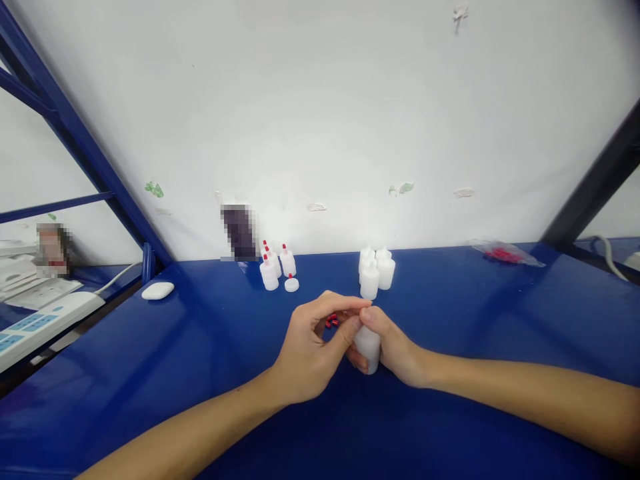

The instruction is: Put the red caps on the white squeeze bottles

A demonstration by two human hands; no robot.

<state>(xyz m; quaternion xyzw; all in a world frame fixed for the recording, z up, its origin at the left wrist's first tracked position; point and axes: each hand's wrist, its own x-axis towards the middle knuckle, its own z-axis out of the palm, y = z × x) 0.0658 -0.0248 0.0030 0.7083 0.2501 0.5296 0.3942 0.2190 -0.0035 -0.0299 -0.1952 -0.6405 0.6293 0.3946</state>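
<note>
Wrapping the fingers of the right hand [363, 330] around a white plastic bottle [369, 353], roughly upright at the near middle of the tabletop [240, 347]. Arching the left hand [361, 313] over the bottle's top, with bent fingers and thumb close together; cannot tell what, if anything, is pinched there. Just behind the left hand, small red caps [332, 322]. Farther back, to the left, red-tipped white bottles [271, 275] beside a white nozzle lid [291, 285]; to the right, white bottles without red tips [369, 281]. At far right, a clear bag [523, 257] of red pieces [504, 255].
</note>
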